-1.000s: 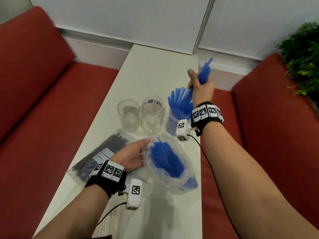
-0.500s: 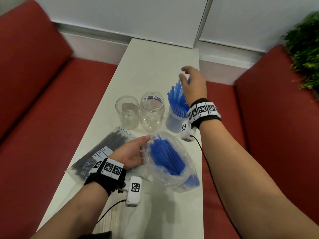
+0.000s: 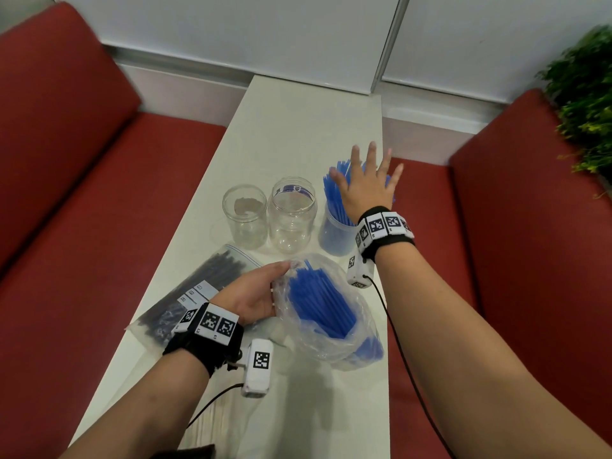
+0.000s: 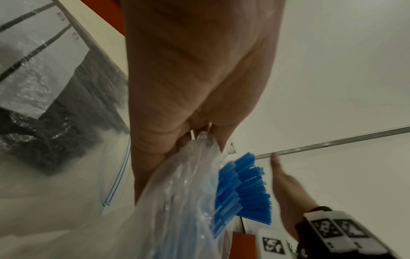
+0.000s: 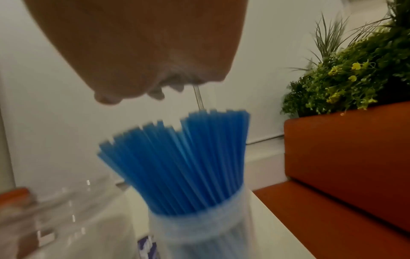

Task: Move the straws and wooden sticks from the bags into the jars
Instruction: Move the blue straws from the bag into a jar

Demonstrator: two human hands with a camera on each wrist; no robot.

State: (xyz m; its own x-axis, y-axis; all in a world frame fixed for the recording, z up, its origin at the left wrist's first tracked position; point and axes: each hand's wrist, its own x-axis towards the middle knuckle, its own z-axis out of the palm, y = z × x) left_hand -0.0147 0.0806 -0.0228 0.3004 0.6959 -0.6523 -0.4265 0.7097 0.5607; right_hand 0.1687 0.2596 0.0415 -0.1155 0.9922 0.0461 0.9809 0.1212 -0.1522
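My right hand is open with fingers spread, palm down over the tips of the blue straws that stand in the rightmost jar. The right wrist view shows those straws fanned out just under the palm. My left hand pinches the rim of a clear plastic bag that holds more blue straws. Two empty clear jars stand left of the filled one. A zip bag of dark sticks lies flat beside my left wrist.
The narrow white table runs to the wall between two red sofa seats. A green plant stands at the far right. Under my left forearm lies what looks like a clear bag of pale sticks.
My right hand has let go of the bundle of blue straws into the right jar, opened, and flattened over their tips. My left hand has kept its hold on the bag.
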